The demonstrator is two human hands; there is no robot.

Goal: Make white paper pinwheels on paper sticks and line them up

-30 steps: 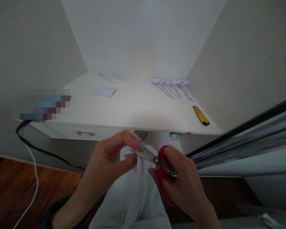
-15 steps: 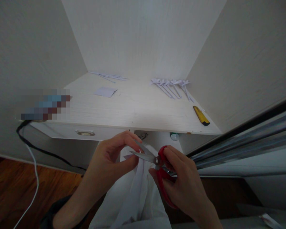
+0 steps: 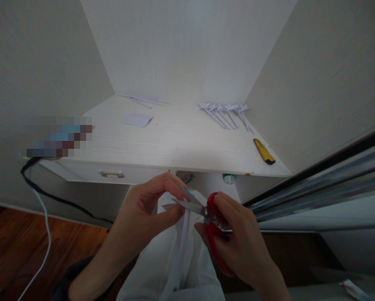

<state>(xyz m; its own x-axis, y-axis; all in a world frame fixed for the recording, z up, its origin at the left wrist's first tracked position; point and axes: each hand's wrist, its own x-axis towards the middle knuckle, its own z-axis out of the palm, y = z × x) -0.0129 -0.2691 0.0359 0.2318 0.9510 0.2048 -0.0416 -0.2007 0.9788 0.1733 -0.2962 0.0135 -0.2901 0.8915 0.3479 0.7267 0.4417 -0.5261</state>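
Your left hand sits at the lower centre of the frame, its thumb and fingers pinched together on a small piece of white paper. Only a sliver of that paper shows between your fingertips, so its shape cannot be told. Your right hand is just to the right of it, clamped around the red handles of a pair of scissors. The blades point left toward your left fingertips and stand a little apart, with the paper at their tips. The two hands are close, almost meeting at the blades.

Below both hands, a white plastic bag hangs down to the bottom edge of the frame.

Above your hands, a pale wooden shelf fills the middle of the frame. At its upper right lies a row of folded white paper pieces with long stems, side by side. A yellow utility knife lies near the shelf's right front edge, well apart from them. A flat scrap of paper lies left of centre on the shelf, and thin paper strips lie along the back wall. A black cable and a white cable run down at the lower left, over the wooden floor.
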